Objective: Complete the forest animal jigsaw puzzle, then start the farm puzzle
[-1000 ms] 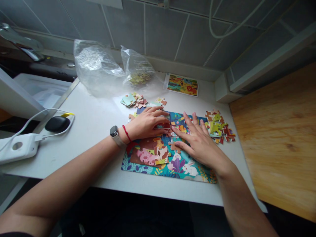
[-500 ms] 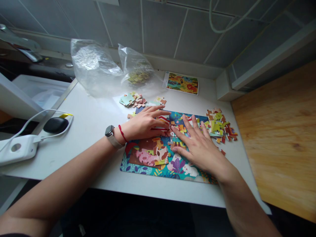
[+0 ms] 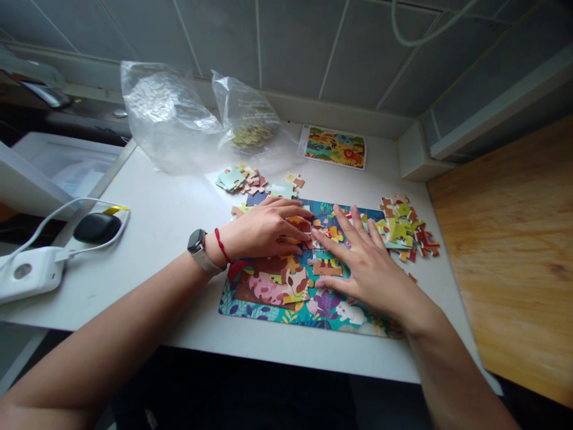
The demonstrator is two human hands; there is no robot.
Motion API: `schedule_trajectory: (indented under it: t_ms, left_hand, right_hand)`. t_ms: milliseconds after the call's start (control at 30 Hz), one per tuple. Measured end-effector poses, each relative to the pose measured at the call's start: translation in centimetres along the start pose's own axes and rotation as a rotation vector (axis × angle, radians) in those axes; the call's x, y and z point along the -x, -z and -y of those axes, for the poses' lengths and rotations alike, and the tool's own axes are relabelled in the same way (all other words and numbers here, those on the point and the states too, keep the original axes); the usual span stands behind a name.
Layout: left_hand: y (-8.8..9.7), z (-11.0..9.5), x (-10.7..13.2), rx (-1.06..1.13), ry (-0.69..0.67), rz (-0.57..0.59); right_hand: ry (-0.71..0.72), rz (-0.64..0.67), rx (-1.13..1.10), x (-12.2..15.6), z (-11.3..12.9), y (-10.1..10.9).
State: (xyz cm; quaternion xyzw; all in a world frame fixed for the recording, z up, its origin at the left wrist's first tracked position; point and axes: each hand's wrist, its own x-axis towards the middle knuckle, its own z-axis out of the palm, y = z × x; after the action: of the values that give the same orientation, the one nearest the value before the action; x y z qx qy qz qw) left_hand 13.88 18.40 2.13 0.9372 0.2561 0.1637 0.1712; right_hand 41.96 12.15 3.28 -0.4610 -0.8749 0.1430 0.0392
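Observation:
A teal-and-blue jigsaw puzzle (image 3: 286, 315) lies flat on the white table, with loose or joined pieces resting on top of it. My left hand (image 3: 268, 226), wearing a watch and a red cord, reaches over its upper left part. The fingers are stretched out and touch joined puzzle pieces (image 3: 299, 224) there. Spread wide, my right hand (image 3: 367, 263) rests on the right half, its index fingertip close to my left fingertips. Below my left hand sits a joined pink-and-brown section (image 3: 268, 286). Part of the puzzle is hidden under both hands.
Loose pieces lie in a pile (image 3: 242, 179) behind the puzzle and another pile (image 3: 405, 224) at its right. Clear plastic bags (image 3: 170, 119) and a picture card (image 3: 335, 146) are at the back. A white power strip (image 3: 31, 272) and black charger (image 3: 97, 227) sit left.
My left fingers have drawn closer together and lowered slightly, showing more of the pieces behind them. My right hand stays spread in nearly the same place. The camera view has shifted a little.

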Motion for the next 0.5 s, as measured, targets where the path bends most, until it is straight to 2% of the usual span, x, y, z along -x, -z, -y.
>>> schedule_trajectory:
  t_ms: [200, 500]
  left_hand:
    - [0.02, 0.19, -0.01, 0.031, -0.01, -0.011]
    - [-0.43, 0.39, 0.07, 0.034, -0.022, -0.053]
  right_hand:
    - [0.112, 0.03, -0.04, -0.02, -0.13, 0.96]
    - [0.06, 0.018, -0.036, 0.14, -0.38, 0.72]
